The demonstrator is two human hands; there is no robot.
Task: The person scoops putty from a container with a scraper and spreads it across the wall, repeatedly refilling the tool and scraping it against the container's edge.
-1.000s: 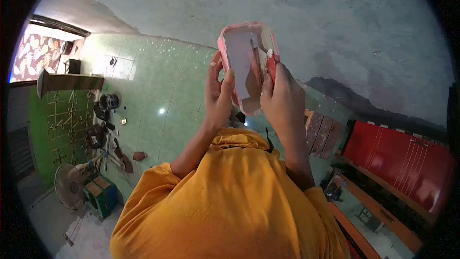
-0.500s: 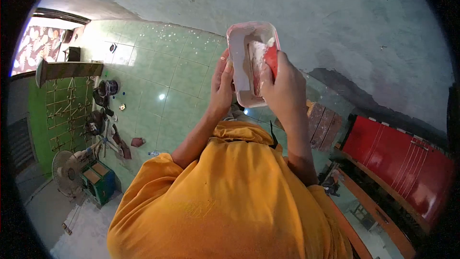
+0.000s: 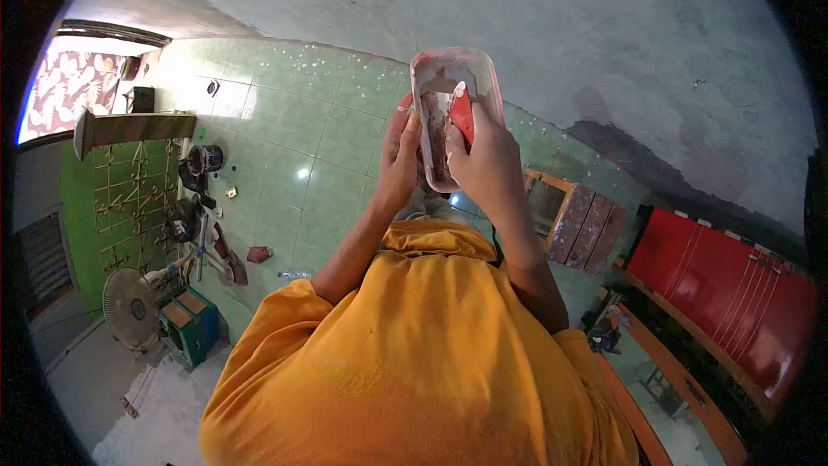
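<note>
My left hand (image 3: 402,155) is wrapped round the left side of a pinkish rectangular tub (image 3: 479,61), its thumb on the rim. Grey-white paste (image 3: 443,78) coats the inside of the tub. In my right hand (image 3: 487,160) is a red-handled scraper (image 3: 462,112), held over and partly inside the tub. The scraper's pale, paste-smeared blade lies to the left of the red handle, near the tub's left wall; its exact edge is hard to make out.
Ahead stands a grey, patchy wall (image 3: 552,17). Green floor tiles (image 3: 336,134) bear white spots. At left are a fan (image 3: 131,309), a green box (image 3: 188,326) and a black bucket (image 3: 205,159). At right are a wooden stool (image 3: 585,229) and a red panel (image 3: 716,285).
The scraper has moved left and is tilted differently inside the tub. Paste that lay along the tub's left side is no longer there. The camera view has shifted slightly.
</note>
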